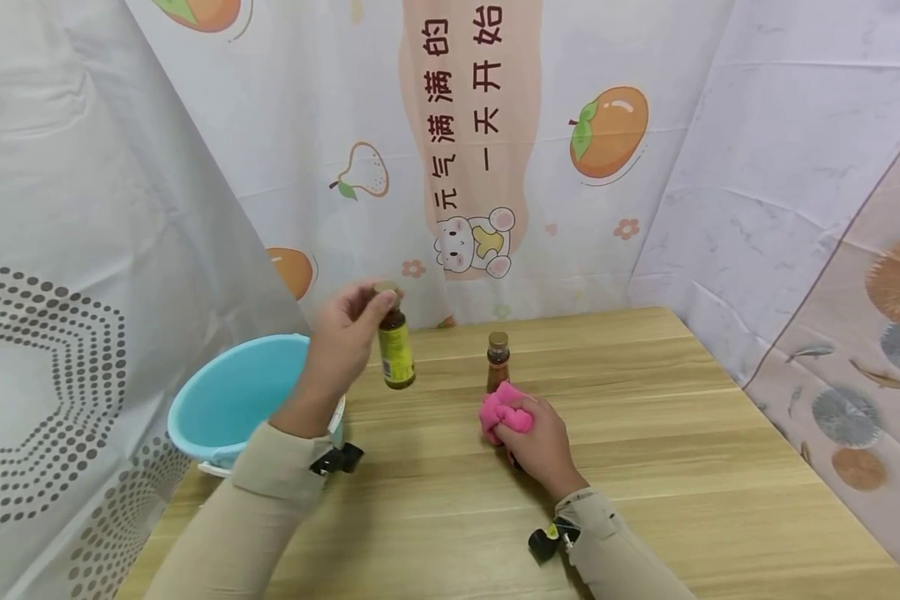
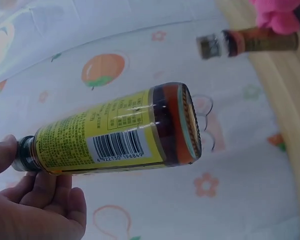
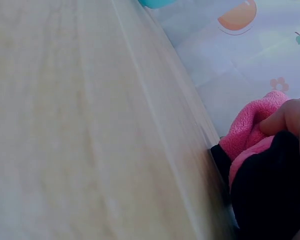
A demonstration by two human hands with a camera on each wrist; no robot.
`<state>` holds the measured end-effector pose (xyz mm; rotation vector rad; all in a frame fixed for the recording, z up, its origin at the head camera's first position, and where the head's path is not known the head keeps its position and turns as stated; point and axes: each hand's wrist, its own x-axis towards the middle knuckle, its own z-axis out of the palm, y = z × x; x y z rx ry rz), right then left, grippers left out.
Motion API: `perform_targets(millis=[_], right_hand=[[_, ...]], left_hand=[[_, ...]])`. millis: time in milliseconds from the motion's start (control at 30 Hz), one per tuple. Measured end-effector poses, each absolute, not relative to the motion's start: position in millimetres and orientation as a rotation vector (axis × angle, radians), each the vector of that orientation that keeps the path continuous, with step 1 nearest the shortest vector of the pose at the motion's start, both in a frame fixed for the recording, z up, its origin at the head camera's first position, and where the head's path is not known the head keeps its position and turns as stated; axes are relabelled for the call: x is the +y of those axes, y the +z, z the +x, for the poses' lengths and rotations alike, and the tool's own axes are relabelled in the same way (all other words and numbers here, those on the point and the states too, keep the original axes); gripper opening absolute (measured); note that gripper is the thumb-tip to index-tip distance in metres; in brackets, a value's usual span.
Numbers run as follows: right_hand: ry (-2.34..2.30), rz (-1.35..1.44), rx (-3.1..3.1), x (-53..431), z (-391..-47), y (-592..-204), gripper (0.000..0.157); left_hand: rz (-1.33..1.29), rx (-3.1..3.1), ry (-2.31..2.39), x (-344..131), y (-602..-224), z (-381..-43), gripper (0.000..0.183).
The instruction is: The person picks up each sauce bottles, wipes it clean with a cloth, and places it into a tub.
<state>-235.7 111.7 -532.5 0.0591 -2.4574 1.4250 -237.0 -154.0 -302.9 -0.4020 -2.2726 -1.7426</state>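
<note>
A: Finger positions?

B: Left hand: fingers pinching the brown glass bottle with yellow label by its top, above the pale wooden desk. Right hand: gripping soft pink cloth; slim dark glass bottle at the cloth's twelve o'clock.

A: Sound technique?

B: Secure hold, base lowest, clear of the light-blue plastic basin at the left hand's eight o'clock.
</note>
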Motion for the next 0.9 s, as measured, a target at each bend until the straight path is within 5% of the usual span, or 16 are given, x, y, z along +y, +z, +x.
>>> perform_targets(millis=[433, 900], right_hand=[[1.416, 0.049, -2.472, 112, -236, -532, 0.025], [1.421, 0.057, -2.477, 113, -236, -530, 0.023]], left_hand=[[-0.121, -2.354, -1.499, -232, -242, -233, 0.051], [0.017, -2.454, -1.573, -307, -253, -246, 0.05]])
